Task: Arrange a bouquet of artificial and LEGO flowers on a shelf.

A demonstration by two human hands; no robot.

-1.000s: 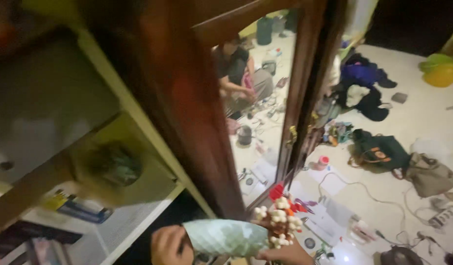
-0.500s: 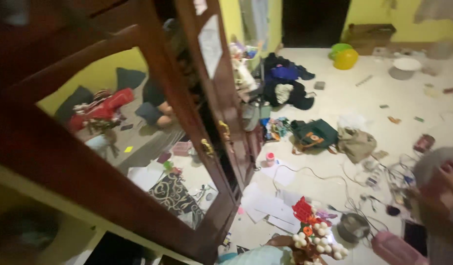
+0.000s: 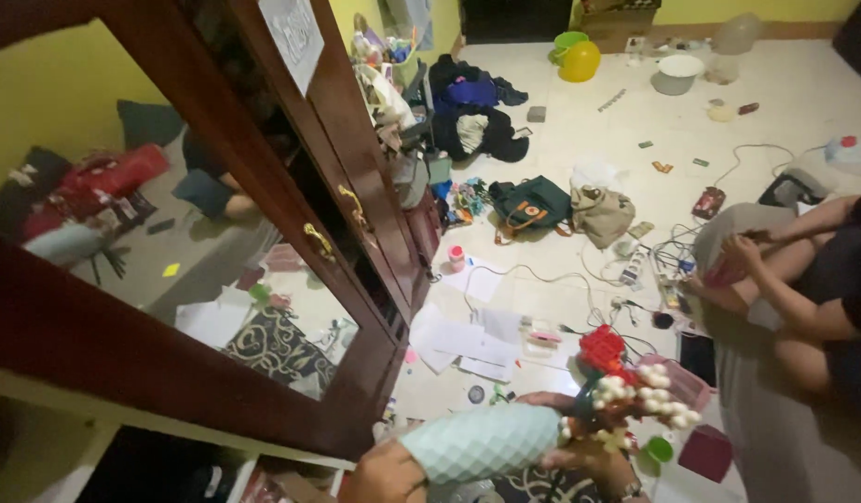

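the left hand (image 3: 386, 477) is wrapped around the base end of a pale green vase (image 3: 482, 442), which lies almost flat, mouth pointing away to the right. the right hand (image 3: 580, 458) cups it from below near the mouth, fingers closed under the neck and stems. out of the mouth, just past the right hand, spill the flowers (image 3: 626, 387): clusters of small white beads and a red bloom above them, stiff and artificial-looking.

the vase has a faceted, diamond-patterned skin, smooth and matte, likely ceramic or hard plastic. held this level, i'd say the flowers could slide out, since nothing seems to pin them but the right hand's fingers. the slick surface also gives the left hand little purchase if it loosens.

just left of the left hand stands a dark polished wooden cabinet door (image 3: 263, 233) with glass panes and brass handles; a swing of the vase could knock its edge. below both hands the tiled floor (image 3: 785, 102) is littered with papers (image 3: 468, 340), cables and bags, so a dropped vase would land hard. to the right of the right hand another person (image 3: 803, 298) sits close by.
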